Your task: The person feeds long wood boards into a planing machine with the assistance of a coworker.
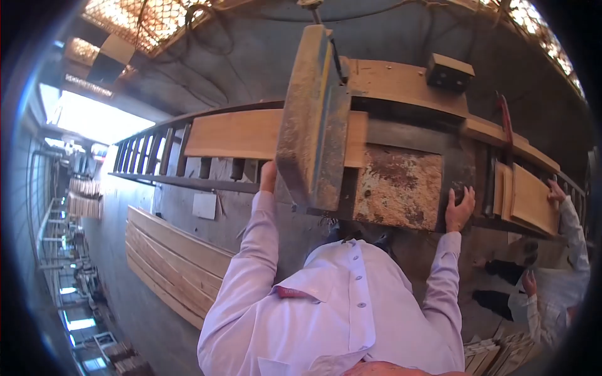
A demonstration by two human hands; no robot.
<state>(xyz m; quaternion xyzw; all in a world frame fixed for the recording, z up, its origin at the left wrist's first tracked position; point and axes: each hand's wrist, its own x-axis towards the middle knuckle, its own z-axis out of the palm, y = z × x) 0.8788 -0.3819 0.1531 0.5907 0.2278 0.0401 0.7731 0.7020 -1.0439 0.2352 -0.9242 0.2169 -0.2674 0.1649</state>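
While the camera looks down over a lilac shirt, the biggest thing in view is the long machine bed (401, 188), a rusty, dust-caked table running left to right with rollers (157, 153) at its far left end. Lying on it is a long wooden plank (241, 133), its long axis along the bed, its right part hidden behind the upright guard housing (313, 119) that stands over the middle. More boards (530, 197) lie on the bed toward the right, where another person's hand (555, 190) in a pale sleeve rests on them. A stack of planks (175, 266) lies on the floor, lower left.

The left hand (268, 175) reaches up to the near edge of the plank, just beside the housing; its fingers are mostly hidden, so I cannot tell whether they grip the edge or only press against it. The right hand (459, 210) lies flat and spread on the rusty front face of the bed, holding nothing, well apart from the plank. So the left hand is the nearer one, with the plank just beyond its fingertips. Open room runs leftward along the rollers; the housing crowds the right.
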